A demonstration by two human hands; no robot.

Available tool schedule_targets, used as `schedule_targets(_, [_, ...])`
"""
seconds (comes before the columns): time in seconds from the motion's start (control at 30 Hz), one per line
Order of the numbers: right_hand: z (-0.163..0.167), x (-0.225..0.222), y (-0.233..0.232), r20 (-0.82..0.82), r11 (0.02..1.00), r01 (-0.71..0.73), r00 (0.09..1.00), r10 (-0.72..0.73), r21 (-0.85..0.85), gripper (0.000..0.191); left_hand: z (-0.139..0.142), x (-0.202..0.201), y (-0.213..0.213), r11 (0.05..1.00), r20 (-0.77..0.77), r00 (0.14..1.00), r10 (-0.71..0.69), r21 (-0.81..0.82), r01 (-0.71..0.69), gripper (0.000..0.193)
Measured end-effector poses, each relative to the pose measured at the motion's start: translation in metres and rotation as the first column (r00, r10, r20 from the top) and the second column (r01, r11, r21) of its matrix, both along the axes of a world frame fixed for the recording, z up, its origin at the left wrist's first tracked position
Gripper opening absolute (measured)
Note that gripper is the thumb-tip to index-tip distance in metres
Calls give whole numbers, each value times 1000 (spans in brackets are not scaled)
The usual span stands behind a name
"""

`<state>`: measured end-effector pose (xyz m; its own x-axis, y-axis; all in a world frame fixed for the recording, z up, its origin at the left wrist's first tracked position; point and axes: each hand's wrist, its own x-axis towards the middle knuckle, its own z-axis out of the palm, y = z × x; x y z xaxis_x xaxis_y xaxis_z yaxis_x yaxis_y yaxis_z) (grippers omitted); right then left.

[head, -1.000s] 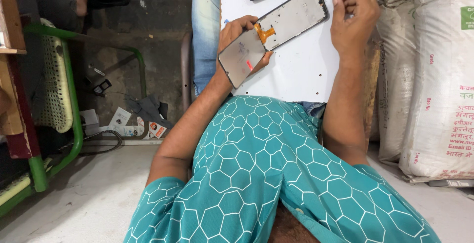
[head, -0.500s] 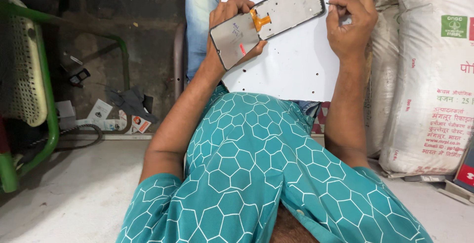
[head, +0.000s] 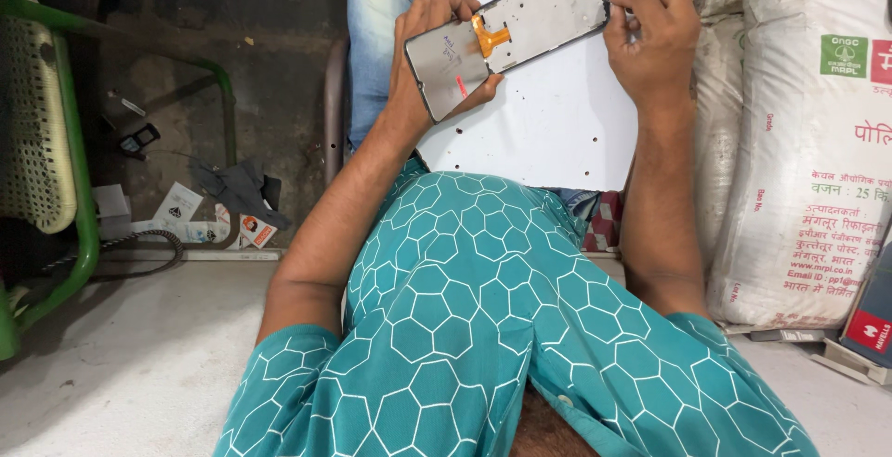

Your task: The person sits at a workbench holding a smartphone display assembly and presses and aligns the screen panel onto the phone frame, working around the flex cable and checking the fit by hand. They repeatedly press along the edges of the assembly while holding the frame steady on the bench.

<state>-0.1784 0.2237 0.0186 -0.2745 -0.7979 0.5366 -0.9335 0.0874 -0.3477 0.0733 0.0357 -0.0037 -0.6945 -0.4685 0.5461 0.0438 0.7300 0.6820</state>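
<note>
From the head camera we look down over a teal shirt with a white hexagon pattern (head: 483, 327) and along both forearms to the far side of the scene. The left hand (head: 423, 58) is wrapped around the near-left end of a flat, rectangular phone display panel with a dull grey metal back and a thin black rim (head: 511, 34); the thumb lies over the near edge and the fingers curl up behind the far edge, so the hand is clamped on it. An orange flex ribbon (head: 488, 39) sits on the panel's back, just right of that hand. The panel is held tilted, its right end farther away, above a white flat board with small holes (head: 548, 132) that rests across the lap.

The right hand (head: 655, 34) is at the panel's far-right corner, fingers bunched together and the fingertips (head: 624, 13) touching the rim; we cannot tell whether they pinch anything small.

To the right stand white woven sacks (head: 799, 141). At far left is a green metal-framed chair (head: 56, 169), with paper scraps (head: 200, 215) on the dark floor near it.
</note>
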Motion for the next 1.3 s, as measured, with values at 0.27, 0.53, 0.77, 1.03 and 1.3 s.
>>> schedule_targets(0.27, [2,4,11,-115,997,25,993,-16,69,14,-4,-2,5,1000,-19,1000,23,-2,-23,67])
schedule_targets(0.53, [2,16,13,-59,990,107,993,-102,97,16,-10,-4,7,999,-29,999,29,-15,-29,67])
schedule_targets(0.77, [4,20,18,-60,987,112,993,-106,111,14,-11,-3,7,1000,-13,1000,22,-5,-22,68])
schedule_targets(1.03, [8,23,20,-55,983,126,991,-120,134,13,-14,-6,5,1000,-8,1000,21,-13,-21,68])
schedule_targets(1.3, [6,28,23,113,990,126,985,-133,70,15,-10,-3,5,1000,-5,1000,16,-14,-16,71])
